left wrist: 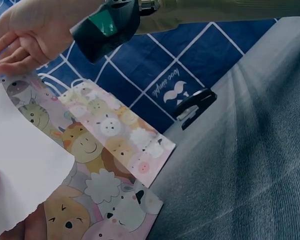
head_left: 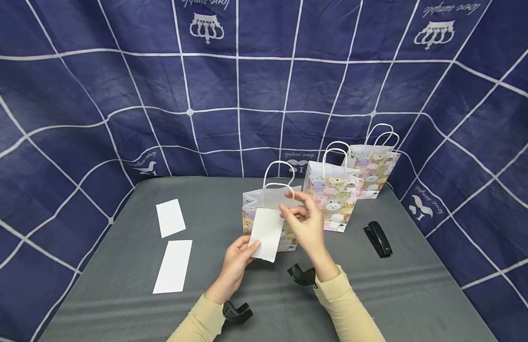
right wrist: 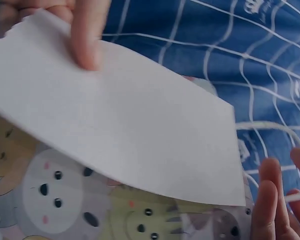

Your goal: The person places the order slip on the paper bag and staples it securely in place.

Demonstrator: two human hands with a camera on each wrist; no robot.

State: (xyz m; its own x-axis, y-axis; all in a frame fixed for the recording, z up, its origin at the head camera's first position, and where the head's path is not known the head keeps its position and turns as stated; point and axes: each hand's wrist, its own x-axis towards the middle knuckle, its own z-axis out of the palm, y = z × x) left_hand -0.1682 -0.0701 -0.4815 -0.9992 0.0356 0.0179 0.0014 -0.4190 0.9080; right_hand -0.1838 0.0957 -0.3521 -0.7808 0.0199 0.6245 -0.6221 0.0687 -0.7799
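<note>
My left hand (head_left: 238, 259) pinches a blank white slip of paper (head_left: 267, 233) near its lower end, thumb on the front face. The slip's lower edge looks torn. Right behind it stands a paper gift bag (head_left: 289, 237) with cartoon animals and white twisted handles (head_left: 279, 184). My right hand (head_left: 306, 218) is at the top of this bag, index fingertip overlapping the front handle and thumb apart from it, close to the slip's upper corner. In the right wrist view, the slip (right wrist: 125, 120) bows across the bag front, and the right fingers (right wrist: 267, 210) lie beyond its far end.
Two more animal-print gift bags (head_left: 332, 204) (head_left: 375, 173) stand behind to the right. A black stapler (head_left: 378, 239) lies at the right on the grey table (head_left: 118, 266). Two white paper slips (head_left: 171, 218) (head_left: 173, 266) lie at the left. A blue checked curtain (head_left: 212, 85) surrounds the table's back and sides.
</note>
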